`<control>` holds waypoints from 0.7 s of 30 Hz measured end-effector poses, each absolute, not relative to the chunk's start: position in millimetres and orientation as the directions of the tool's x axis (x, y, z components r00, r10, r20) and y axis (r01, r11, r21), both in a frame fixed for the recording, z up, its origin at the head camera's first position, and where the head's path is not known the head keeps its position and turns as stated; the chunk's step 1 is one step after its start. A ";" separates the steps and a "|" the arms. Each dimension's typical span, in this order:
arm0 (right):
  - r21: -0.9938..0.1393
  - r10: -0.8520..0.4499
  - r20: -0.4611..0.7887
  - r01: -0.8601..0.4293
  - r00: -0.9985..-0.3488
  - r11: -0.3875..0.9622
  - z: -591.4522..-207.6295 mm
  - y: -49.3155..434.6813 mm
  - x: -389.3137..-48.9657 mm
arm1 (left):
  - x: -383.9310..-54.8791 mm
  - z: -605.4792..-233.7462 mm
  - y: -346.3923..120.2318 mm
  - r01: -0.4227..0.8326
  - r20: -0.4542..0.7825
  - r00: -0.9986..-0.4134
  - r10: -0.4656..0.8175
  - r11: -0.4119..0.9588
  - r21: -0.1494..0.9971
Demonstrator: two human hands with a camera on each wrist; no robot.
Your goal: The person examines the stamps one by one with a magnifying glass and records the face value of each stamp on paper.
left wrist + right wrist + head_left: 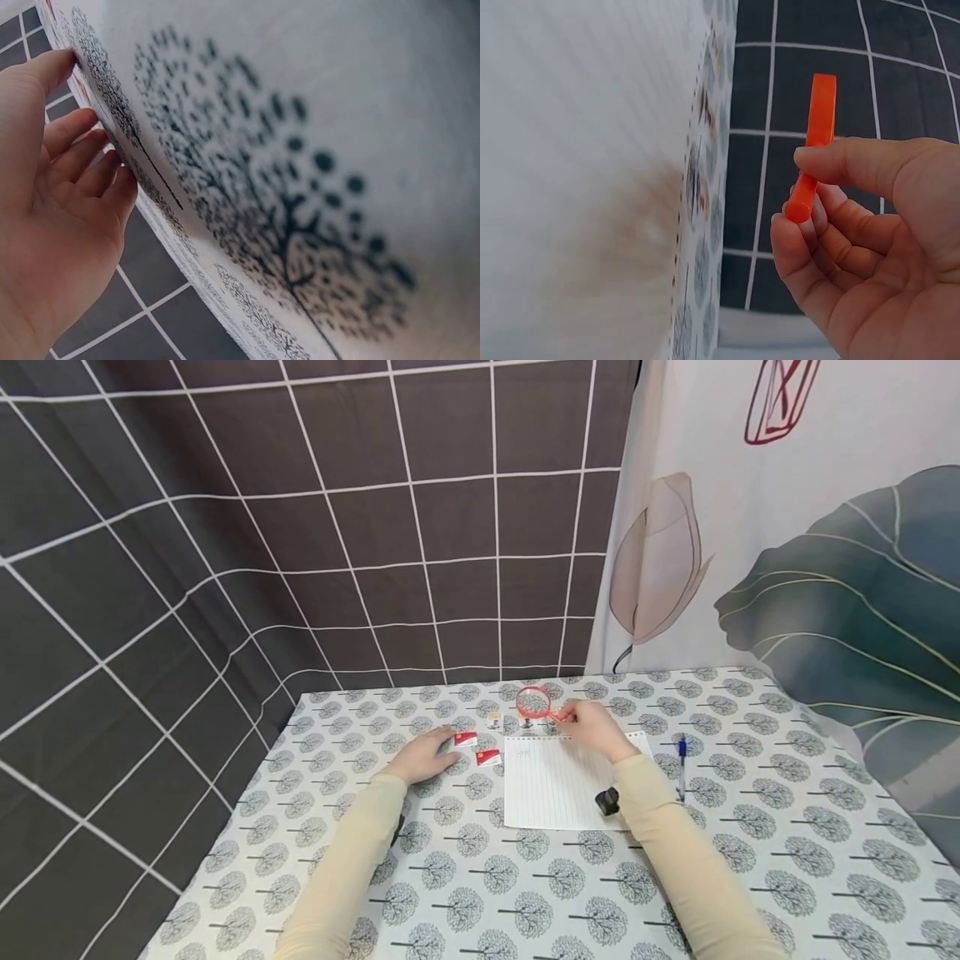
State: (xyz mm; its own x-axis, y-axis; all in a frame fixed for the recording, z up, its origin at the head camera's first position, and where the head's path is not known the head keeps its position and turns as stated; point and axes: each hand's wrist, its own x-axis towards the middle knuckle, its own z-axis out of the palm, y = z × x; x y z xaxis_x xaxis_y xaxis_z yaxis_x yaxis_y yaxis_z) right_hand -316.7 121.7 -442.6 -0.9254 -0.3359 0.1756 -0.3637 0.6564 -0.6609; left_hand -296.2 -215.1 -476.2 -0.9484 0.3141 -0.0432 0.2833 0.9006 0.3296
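The magnifying glass is held above the far part of the table, just beyond the sheet of paper, with its lens over a small picture piece. It would likely be light and stiff, its orange-red frame probably smooth plastic and a little slippery; the lens could be scratched or smudged, so the handle is best taken, and the lens left untouched. That handle is pinched by the right hand between thumb and curled fingers, the right forearm being stretched from the near right across the paper. The left hand is rested on the table to the left, fingers loosely spread and nothing gripped, just beside two red-and-white cards; whether the farther card is touched cannot be told.
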 end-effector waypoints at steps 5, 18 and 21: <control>-0.653 -0.363 0.176 -0.385 -0.915 0.652 -445.4 102.5 -318.2 | -295.9 -475.5 -214.2 0.283 -0.048 -0.948 0.316 0.900 0.332; -0.700 -0.397 0.131 -0.368 -0.908 0.612 -454.7 60.3 -313.7 | -296.0 -473.1 -214.3 0.300 -0.032 -0.944 0.328 0.895 0.329; -0.712 -0.407 0.117 -0.362 -0.906 0.601 -456.7 53.3 -312.6 | -295.1 -472.2 -214.1 0.303 -0.029 -0.943 0.330 0.894 0.331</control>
State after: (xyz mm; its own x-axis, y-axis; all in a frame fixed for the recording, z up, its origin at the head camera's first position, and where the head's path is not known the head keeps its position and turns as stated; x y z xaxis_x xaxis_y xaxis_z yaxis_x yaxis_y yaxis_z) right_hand -312.6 53.3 -456.7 -0.9057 -0.4075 0.1169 -0.3624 0.6011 -0.7122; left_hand -295.1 -214.1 -472.2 -0.9434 0.3305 -0.0286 0.3030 0.8935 0.3313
